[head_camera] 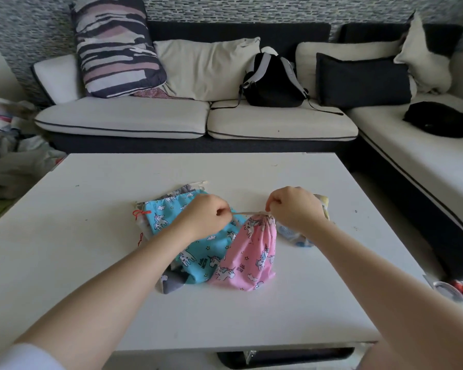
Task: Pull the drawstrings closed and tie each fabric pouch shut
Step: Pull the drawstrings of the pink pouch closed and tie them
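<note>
Forearms reach forward over the white table (91, 263). Left hand (207, 213) and right hand (294, 206), fingers curled, each pinch the drawstring (247, 212) stretched taut between them at the pink pouch's (251, 252) gathered neck.

Both bare forearms reach forward side by side, angling in toward each other. The left hand (208, 212) is curled into a fist, knuckles up, fingertips pinched together. The right hand (294, 206) is curled likewise, just apart from it.
</note>
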The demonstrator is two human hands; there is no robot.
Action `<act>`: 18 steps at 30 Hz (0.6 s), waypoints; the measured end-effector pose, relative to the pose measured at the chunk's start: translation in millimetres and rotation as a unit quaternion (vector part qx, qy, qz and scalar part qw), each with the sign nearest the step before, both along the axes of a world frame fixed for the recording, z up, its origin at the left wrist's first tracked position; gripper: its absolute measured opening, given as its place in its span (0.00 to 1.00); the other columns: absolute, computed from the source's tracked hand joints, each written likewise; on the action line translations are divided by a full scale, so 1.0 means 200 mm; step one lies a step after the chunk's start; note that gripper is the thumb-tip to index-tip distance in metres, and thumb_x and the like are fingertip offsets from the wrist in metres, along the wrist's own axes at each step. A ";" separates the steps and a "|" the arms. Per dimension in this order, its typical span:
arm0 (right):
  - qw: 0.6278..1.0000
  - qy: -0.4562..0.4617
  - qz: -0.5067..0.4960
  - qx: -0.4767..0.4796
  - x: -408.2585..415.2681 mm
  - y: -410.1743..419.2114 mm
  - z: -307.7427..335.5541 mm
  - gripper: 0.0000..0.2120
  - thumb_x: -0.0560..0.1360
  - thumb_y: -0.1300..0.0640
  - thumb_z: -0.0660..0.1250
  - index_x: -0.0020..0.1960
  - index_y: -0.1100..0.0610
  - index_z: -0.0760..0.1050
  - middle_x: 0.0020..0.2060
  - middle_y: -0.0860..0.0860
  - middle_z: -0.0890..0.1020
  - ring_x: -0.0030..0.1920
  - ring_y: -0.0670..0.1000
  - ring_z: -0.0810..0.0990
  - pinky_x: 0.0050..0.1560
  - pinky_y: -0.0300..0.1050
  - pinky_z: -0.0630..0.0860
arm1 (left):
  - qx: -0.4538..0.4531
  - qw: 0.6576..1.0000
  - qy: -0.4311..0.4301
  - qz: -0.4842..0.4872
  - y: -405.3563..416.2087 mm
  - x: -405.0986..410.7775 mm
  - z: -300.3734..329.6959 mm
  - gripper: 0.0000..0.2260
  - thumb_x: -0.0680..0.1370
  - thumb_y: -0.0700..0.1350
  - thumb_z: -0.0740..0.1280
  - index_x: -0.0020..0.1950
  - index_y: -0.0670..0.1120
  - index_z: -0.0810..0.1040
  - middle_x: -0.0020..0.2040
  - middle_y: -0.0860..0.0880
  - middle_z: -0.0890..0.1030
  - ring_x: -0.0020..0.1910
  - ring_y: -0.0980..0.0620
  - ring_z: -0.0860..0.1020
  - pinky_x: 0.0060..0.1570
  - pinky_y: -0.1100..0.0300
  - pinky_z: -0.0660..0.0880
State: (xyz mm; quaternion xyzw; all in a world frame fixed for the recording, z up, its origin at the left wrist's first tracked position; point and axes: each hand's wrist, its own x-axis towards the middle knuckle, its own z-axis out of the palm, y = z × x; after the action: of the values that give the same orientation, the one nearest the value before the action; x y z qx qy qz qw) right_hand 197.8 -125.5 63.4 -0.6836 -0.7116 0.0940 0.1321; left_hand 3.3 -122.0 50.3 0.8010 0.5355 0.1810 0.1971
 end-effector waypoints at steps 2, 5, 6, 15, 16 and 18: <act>0.998 -0.058 0.025 0.005 0.00 -0.02 0.01 0.17 0.76 0.50 0.55 0.36 0.55 0.75 0.37 0.51 0.80 0.41 0.56 0.77 0.34 0.43 0.69 | 0.067 0.997 0.030 -0.035 0.01 -0.02 -0.01 0.10 0.75 0.43 0.64 0.40 0.38 0.80 0.36 0.50 0.74 0.36 0.51 0.71 0.40 0.60 0.68; 0.988 -0.132 0.086 -0.007 0.00 -0.05 0.01 0.26 0.75 0.35 0.54 0.35 0.55 0.75 0.30 0.49 0.74 0.37 0.53 0.75 0.30 0.41 0.63 | 0.113 0.994 0.004 -0.004 0.03 0.00 0.01 0.16 0.75 0.51 0.64 0.38 0.39 0.80 0.48 0.54 0.71 0.49 0.54 0.68 0.50 0.59 0.65; 0.984 -0.147 0.098 -0.009 0.00 -0.06 0.02 0.27 0.74 0.33 0.54 0.34 0.55 0.74 0.29 0.49 0.73 0.37 0.52 0.75 0.29 0.41 0.61 | 0.133 0.991 -0.007 0.019 0.02 0.02 0.03 0.18 0.74 0.53 0.64 0.35 0.39 0.79 0.49 0.54 0.71 0.51 0.54 0.66 0.51 0.60 0.62; 0.997 0.051 0.059 0.005 -0.05 -0.10 0.07 0.17 0.75 0.56 0.57 0.27 0.53 0.64 0.26 0.50 0.71 0.34 0.53 0.71 0.29 0.42 0.62 | -0.074 0.963 -0.167 -0.196 -0.21 0.20 0.25 0.13 0.81 0.39 0.55 0.38 0.49 0.71 0.27 0.56 0.68 0.26 0.63 0.66 0.32 0.71 0.62; 0.988 0.139 0.060 0.007 -0.04 -0.10 0.07 0.17 0.75 0.58 0.59 0.27 0.54 0.66 0.26 0.50 0.72 0.33 0.52 0.70 0.31 0.43 0.64 | -0.037 0.967 -0.170 -0.188 -0.21 0.20 0.24 0.12 0.80 0.38 0.57 0.39 0.49 0.73 0.28 0.56 0.70 0.26 0.63 0.66 0.31 0.71 0.62; 0.946 0.321 0.040 0.006 -0.02 -0.10 0.08 0.15 0.75 0.60 0.61 0.30 0.55 0.73 0.27 0.47 0.75 0.31 0.47 0.70 0.34 0.41 0.67 | 0.016 0.969 -0.205 -0.138 -0.18 0.20 0.22 0.12 0.79 0.39 0.60 0.40 0.53 0.76 0.27 0.57 0.73 0.25 0.60 0.66 0.28 0.68 0.62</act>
State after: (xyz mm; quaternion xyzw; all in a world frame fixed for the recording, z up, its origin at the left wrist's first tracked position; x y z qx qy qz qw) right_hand 193.1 -146.4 79.8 -0.5873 -0.6591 0.3095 0.3534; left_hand 43.9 -157.6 93.5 0.8158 0.3650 0.3213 0.3132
